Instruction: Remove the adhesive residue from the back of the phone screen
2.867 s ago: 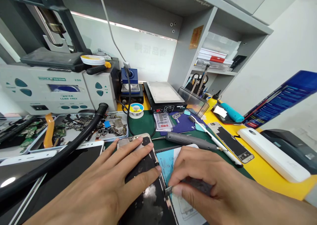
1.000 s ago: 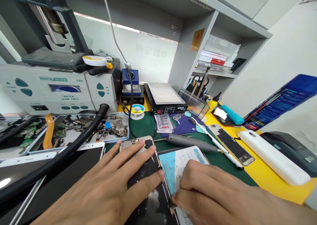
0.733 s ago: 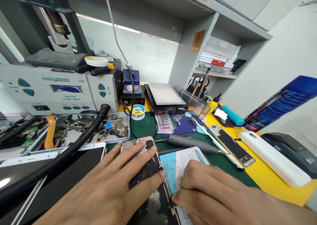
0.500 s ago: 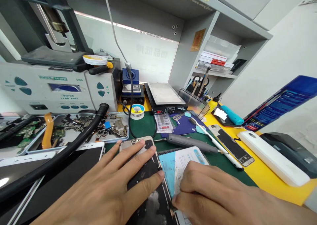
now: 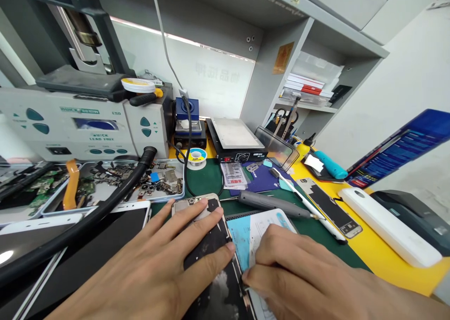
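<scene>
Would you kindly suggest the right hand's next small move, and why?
Probably a short slide along the edge of the phone frame: the right hand is pinched at its right side, and the left hand lies spread across it.

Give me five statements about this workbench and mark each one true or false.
1. The left hand is spread over the phone. True.
2. The right hand lies flat, fingers outstretched. False: the right hand is curled at the phone's edge.
3. A black hose leaves the front of the gray station. True.
4. The left hand holds the white brush. False: the white brush lies near the gray-handled tool.
5. Solder spool stands left of the silver-topped unit. True.
</scene>
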`<action>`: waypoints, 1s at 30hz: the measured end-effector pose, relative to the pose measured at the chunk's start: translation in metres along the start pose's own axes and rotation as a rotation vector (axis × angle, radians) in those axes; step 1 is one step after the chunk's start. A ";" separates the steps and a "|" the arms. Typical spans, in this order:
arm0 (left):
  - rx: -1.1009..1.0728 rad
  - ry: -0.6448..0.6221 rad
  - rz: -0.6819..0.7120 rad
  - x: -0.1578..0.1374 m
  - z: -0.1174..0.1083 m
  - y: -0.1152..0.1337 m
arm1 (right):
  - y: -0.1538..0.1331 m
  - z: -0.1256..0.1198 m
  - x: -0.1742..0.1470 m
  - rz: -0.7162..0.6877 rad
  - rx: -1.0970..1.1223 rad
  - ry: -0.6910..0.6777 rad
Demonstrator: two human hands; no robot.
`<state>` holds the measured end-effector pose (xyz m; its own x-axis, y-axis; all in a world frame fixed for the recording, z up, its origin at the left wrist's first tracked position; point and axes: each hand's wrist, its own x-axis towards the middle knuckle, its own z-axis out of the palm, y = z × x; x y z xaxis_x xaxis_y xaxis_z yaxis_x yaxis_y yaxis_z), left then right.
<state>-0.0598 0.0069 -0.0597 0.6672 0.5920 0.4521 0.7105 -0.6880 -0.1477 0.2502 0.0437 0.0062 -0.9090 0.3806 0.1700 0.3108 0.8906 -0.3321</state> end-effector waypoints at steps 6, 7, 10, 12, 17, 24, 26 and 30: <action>-0.027 0.040 0.003 0.005 0.002 0.000 | -0.005 -0.002 0.002 0.016 -0.012 0.046; -0.036 0.035 0.001 0.005 0.001 0.000 | -0.006 -0.002 0.002 0.006 -0.030 0.065; -0.043 0.028 -0.001 0.005 0.001 0.000 | -0.007 -0.002 0.001 -0.012 -0.064 0.089; -0.037 0.034 0.003 0.005 0.001 0.000 | -0.007 -0.002 0.000 -0.020 -0.066 0.090; -0.023 0.059 0.002 0.006 0.001 0.000 | -0.004 0.002 0.004 0.000 -0.050 0.096; -0.006 0.062 0.003 0.006 0.001 0.003 | -0.004 0.002 0.003 0.005 0.006 0.071; -0.011 0.086 -0.004 0.007 0.002 0.003 | -0.004 0.001 0.001 -0.005 -0.014 0.094; -0.038 0.084 0.002 0.008 0.003 0.002 | -0.005 0.001 0.003 -0.037 -0.020 0.085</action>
<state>-0.0525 0.0114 -0.0588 0.6467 0.5541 0.5242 0.6989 -0.7057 -0.1163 0.2459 0.0403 0.0070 -0.8936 0.3659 0.2600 0.2833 0.9090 -0.3056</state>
